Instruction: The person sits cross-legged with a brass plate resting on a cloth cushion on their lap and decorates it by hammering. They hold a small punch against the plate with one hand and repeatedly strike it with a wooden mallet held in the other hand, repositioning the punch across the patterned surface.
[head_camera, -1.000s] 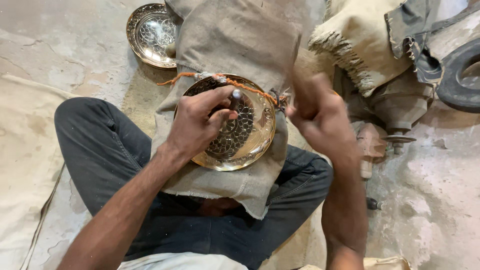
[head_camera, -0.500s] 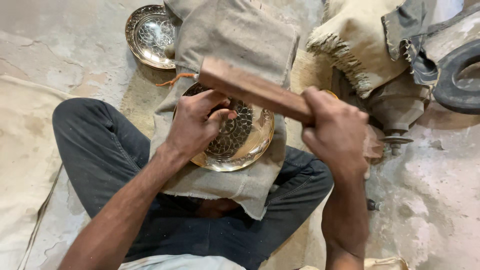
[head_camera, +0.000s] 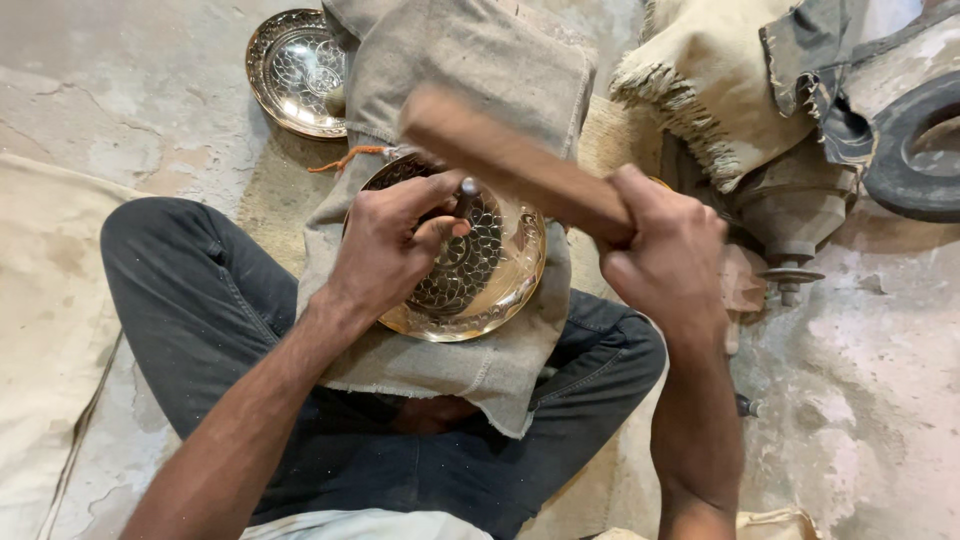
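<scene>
- The left hand (head_camera: 385, 250) pinches a thin metal punch (head_camera: 466, 190) upright on the round engraved brass plate (head_camera: 490, 280).
- That plate lies on grey sackcloth (head_camera: 440, 370) over the person's lap.
- The right hand (head_camera: 665, 245) is fisted around a blurred wooden mallet (head_camera: 500, 155), above the plate.

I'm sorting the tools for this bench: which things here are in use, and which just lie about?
In use:
- left hand holding a punch
- right hand gripping a wooden mallet
- brass plate on burlap pad over the lap

Lying about:
- second plate on the floor
- frayed sack
- tyre
- metal stake
</scene>
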